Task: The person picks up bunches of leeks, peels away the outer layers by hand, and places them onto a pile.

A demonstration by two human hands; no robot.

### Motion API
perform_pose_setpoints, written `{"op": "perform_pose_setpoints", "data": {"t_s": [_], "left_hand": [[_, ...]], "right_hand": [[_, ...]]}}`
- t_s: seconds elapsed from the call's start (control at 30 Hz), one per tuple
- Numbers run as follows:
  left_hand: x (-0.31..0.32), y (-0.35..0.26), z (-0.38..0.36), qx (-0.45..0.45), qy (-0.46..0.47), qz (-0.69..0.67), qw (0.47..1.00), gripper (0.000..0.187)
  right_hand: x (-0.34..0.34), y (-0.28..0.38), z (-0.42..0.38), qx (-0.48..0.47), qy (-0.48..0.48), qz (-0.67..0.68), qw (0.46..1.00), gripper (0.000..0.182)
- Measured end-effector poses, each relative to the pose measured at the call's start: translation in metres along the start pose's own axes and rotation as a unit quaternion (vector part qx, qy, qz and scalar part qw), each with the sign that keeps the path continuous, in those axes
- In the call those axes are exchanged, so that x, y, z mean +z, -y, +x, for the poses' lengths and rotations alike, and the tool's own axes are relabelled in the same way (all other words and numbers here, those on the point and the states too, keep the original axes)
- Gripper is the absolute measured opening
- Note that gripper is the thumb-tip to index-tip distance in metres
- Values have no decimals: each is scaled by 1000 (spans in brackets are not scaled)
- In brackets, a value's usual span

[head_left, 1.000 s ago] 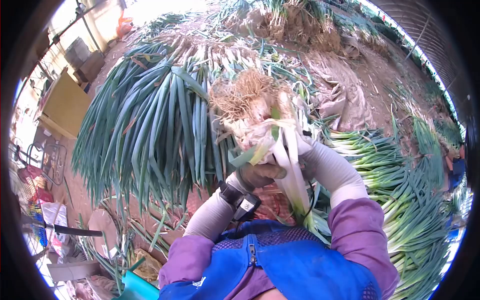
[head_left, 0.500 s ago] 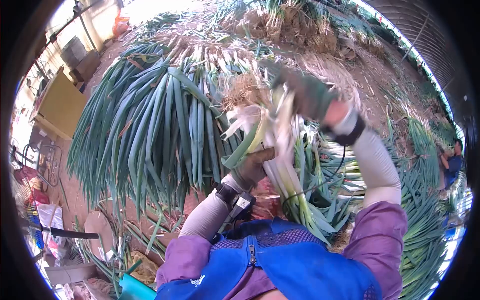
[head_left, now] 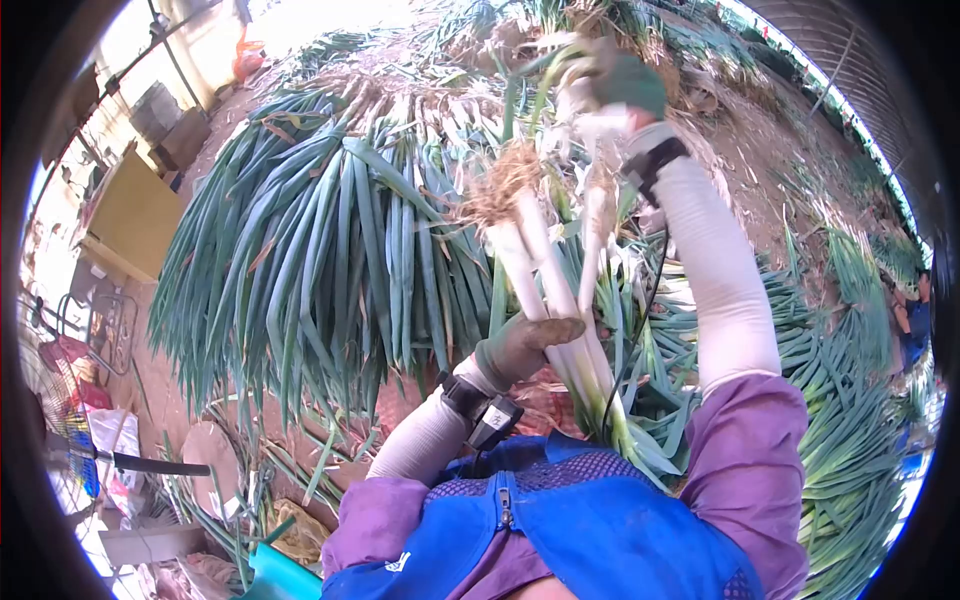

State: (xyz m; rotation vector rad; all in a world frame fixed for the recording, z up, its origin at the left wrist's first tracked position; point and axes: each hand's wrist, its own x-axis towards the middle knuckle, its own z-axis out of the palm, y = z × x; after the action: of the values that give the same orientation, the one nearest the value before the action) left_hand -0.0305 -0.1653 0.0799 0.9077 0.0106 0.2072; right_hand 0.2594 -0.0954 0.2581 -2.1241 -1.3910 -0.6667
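Note:
My left hand [head_left: 525, 350], in a soiled work glove, is wrapped round the white stems of a few large green onions [head_left: 550, 265]. Their bushy roots [head_left: 505, 185] point up and away from me, while the green ends hang toward my vest. Higher up and to the right is my right hand [head_left: 615, 85], in a green-and-white glove and smeared by motion. Pale and green strips of stripped leaf [head_left: 545, 85] trail from its fingers, apart from the held stems. A thin black cable hangs from the right wrist strap.
A big heap of green onions [head_left: 320, 240] lies at left, roots away from me. More onions [head_left: 840, 480] are piled along the right, where another person [head_left: 915, 325] sits. Leaf scraps cover the soil beyond. A yellow board [head_left: 130, 215] and a fan [head_left: 65, 420] stand far left.
My right hand has swung up and away from the stems, pulling leaf strips off with it. The stems in my left hand now show bare and white.

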Motion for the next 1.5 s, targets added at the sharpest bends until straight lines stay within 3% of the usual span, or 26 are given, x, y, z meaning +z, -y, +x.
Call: {"op": "perform_pose_setpoints", "data": {"t_s": [0.03, 0.1, 0.17, 0.2, 0.23, 0.27, 0.3, 0.37, 0.43, 0.5, 0.53, 0.57, 0.6, 0.67, 0.77, 0.87, 0.93, 1.07, 1.1, 1.17, 1.23, 1.27, 1.3, 1.33, 1.4, 1.5], "left_hand": [[3, -5, -4, -55, -32, -86, 994, 32], [-3, 0, -4, -22, -85, -111, 990, 37], [-8, 0, -5, -25, -94, -165, 982, 37], [-14, 4, -3, -10, -97, -140, 985, 38], [-19, 6, -1, -21, -79, -140, 987, 39], [-23, 6, 1, -33, -60, -139, 988, 40], [-24, 7, 3, -45, -40, -136, 989, 40], [-16, 3, 6, -39, 12, -123, 992, 46], [-25, 6, 11, -42, 78, -118, 989, 49], [-33, 17, 4, -34, 47, -160, 985, 51], [-48, 27, 4, -33, 50, -186, 981, 51], [-62, 37, 2, -33, 53, -212, 975, 50], [-47, 21, -4, -75, 0, -171, 982, 49], [-50, 23, -5, -41, 24, -147, 988, 47], [-45, 20, -9, -10, 41, -114, 993, 46], [-34, 12, -20, -14, 1, -151, 988, 48], [-37, 13, -23, -7, -36, -180, 983, 51], [-32, -10, 2, 32, -17, -189, 981, 52], [-34, -17, 8, 45, -57, -160, 984, 52], [-41, -55, 21, 108, -58, 75, 990, 49], [-38, -95, 35, 163, -178, -40, 970, 44], [-48, -118, 40, 179, -119, -31, 976, 42], [-50, -135, 43, 200, -183, -62, 960, 38], [-64, -146, 44, 202, -162, -65, 964, 37], [-76, -160, 45, 213, -143, -53, 965, 37], [-73, -168, 43, 233, -163, -12, 959, 39]], "right_hand": [[-12, -21, -2, -67, -77, -24, 994, 32], [-39, -26, -2, 93, -1, -13, 996, 31], [-33, -49, -23, 159, 59, 235, 957, 31], [-60, -23, -28, 5, 272, -168, 948, 36], [-63, -13, -61, -29, 305, 163, 938, 36], [-66, -4, -103, -57, 301, 476, 824, 37], [-66, 6, -125, -96, 373, 535, 752, 34], [-59, 23, -138, -134, 491, 286, 812, 28], [-45, 35, -151, -141, 546, 184, 805, 23], [-24, 31, -165, -46, 540, 362, 758, 34], [-5, 29, -173, 23, 512, 595, 620, 37], [6, 21, -174, 6, 494, 596, 633, 39], [2, 22, -165, -32, 464, 510, 724, 40], [-6, 14, -136, -90, 350, 304, 882, 43], [-5, -30, -74, -27, 128, 97, 987, 47], [-19, -80, -43, 62, 14, 47, 997, 52], [-31, -97, -56, 76, 25, 74, 994, 55], [-30, -124, -153, 18, 311, 133, 941, 61], [-24, -133, -189, 13, 410, 152, 899, 63], [-7, -157, -267, 35, 568, 261, 779, 66], [24, -188, -350, 104, 647, 460, 599, 69], [5, -159, -347, 34, 712, 258, 652, 60], [-14, -129, -339, -38, 738, 43, 672, 51], [-27, -113, -333, -108, 726, -174, 657, 44], [-24, -122, -291, -192, 664, -187, 698, 39], [-5, -134, -172, -82, 445, -196, 870, 42]]}}
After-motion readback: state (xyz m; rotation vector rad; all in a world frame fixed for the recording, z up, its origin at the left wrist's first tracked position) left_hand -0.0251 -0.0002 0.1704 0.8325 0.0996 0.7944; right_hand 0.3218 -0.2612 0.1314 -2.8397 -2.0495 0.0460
